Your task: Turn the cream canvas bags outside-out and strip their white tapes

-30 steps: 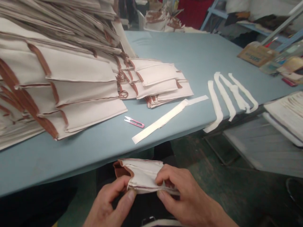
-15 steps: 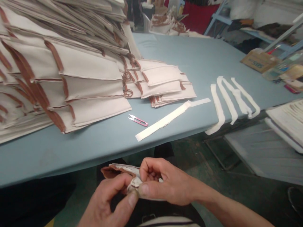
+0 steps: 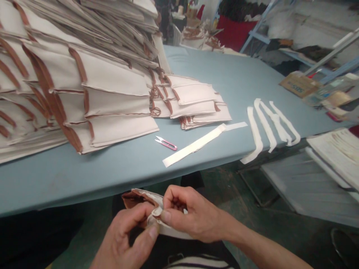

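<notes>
Over my lap, below the table edge, I hold a cream fabric piece with brown trim (image 3: 176, 232), perhaps a small pouch. My left hand (image 3: 126, 233) pinches a folded edge of it between thumb and forefinger. Right beside, my right hand (image 3: 193, 215) grips the same fold, its fingers curled and thumb pressed down. The brown lining (image 3: 137, 198) stands out behind my left fingers. Much of the piece is hidden under both hands. On the table ahead lie pink-handled thread snips (image 3: 166, 143) and a pale strip (image 3: 195, 145).
Large stacks of cream pieces with brown edging (image 3: 117, 97) fill the table's left side, with smaller ones (image 3: 196, 93) beside them. Several white strips (image 3: 255, 134) lie near the right edge, some hanging over it. A cardboard box (image 3: 298, 84) stands farther back.
The view has shifted slightly, so the table things sit a little differently. My hands stay on the fabric's fold; the thumbs have moved slightly apart and more of the brown lining shows.
</notes>
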### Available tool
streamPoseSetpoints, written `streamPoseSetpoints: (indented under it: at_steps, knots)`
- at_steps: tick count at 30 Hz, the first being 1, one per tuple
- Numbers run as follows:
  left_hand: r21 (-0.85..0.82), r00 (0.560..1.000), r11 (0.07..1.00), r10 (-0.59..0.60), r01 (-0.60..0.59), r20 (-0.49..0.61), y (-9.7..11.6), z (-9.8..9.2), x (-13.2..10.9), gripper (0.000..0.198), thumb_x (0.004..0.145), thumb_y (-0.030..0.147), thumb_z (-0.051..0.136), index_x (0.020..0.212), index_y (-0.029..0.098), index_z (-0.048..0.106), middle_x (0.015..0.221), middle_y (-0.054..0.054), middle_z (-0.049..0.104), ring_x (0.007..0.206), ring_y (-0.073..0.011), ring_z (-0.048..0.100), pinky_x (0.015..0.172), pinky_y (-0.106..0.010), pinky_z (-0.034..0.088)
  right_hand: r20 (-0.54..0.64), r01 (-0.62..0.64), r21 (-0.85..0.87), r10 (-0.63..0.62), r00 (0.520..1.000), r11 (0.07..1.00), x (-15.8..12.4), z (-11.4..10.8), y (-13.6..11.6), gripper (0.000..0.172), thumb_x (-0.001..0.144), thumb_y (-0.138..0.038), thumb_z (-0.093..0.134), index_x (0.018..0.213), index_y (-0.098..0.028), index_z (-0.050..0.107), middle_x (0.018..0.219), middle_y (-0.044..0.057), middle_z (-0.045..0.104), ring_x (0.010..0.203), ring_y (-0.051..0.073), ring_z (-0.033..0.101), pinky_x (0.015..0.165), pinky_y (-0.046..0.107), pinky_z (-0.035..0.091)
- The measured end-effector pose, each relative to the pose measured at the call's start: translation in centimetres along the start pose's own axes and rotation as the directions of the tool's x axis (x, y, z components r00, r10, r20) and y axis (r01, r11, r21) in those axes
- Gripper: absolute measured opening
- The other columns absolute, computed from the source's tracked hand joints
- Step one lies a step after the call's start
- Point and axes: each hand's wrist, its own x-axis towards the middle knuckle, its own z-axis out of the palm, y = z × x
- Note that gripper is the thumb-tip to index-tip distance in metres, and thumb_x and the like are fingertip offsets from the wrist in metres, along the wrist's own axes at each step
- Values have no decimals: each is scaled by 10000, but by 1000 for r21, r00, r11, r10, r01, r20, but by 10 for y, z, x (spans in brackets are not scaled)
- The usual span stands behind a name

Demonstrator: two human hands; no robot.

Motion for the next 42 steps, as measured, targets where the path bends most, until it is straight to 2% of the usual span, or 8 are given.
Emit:
streamPoseSetpoints:
  at_steps: [6,15,18,22,28,32,36,42]
  knots:
    - [20,995,996,81,-83,61,6,0,12,345,939,471,669,713,219,737,669,26,666,633,-162,598,608,-233,473,-113,103,-250,-135,984,963,-3,7,-1,201,962,-298,683,830,-207,562,676,-71,538,594,95,455,562,217,356]
    - [48,997,996,77,-78,20,-10,0,9,350,1005,495,637,840,227,790,795,17,745,765,-181,702,705,-216,542,-275,70,-365,-179,945,928,-4,18,6,169,950,-270,680,809,-212,609,684,-44,613,592,115,539,601,231,401]
    - [-26,997,997,68,-68,-29,-18,4,8,367,1013,520,631,908,218,812,853,4,775,784,-184,708,726,-216,560,-297,159,-446,-313,902,881,-3,22,17,176,969,-299,672,826,-214,617,698,-32,640,606,127,588,611,237,405]
    - [-97,994,993,53,-63,-96,-28,10,7,385,1012,520,638,904,196,813,783,7,738,704,-165,666,651,-203,537,-295,227,-557,-446,845,799,-4,28,29,103,974,-279,667,897,-213,651,747,-12,692,629,141,637,621,249,397]
    - [-91,989,994,45,-58,-142,-38,10,6,434,974,494,681,675,181,709,668,14,644,607,-138,567,570,-196,476,-309,220,-487,-403,861,845,-7,34,37,130,986,-317,694,913,-214,663,726,-27,697,600,130,637,609,236,410]
    - [-122,988,991,43,-62,-150,-35,14,6,426,973,488,668,689,179,739,643,7,648,580,-143,560,537,-206,465,-303,243,-554,-465,832,796,-5,39,43,124,1002,-303,677,920,-213,654,762,-12,723,642,145,679,634,249,418]
    - [-163,963,983,38,-84,-266,-30,24,7,462,992,452,626,617,185,664,594,18,579,550,-134,501,508,-214,426,-306,273,-573,-510,804,773,-3,44,45,155,1017,-308,672,896,-216,639,745,-13,716,615,138,650,618,250,396]
    - [-226,964,970,25,-87,-264,-35,25,12,485,1005,487,582,631,186,646,600,-5,604,550,-154,520,504,-236,453,-342,210,-407,-362,867,889,-3,46,42,107,979,-292,683,918,-215,641,709,-45,661,580,105,574,585,214,407]
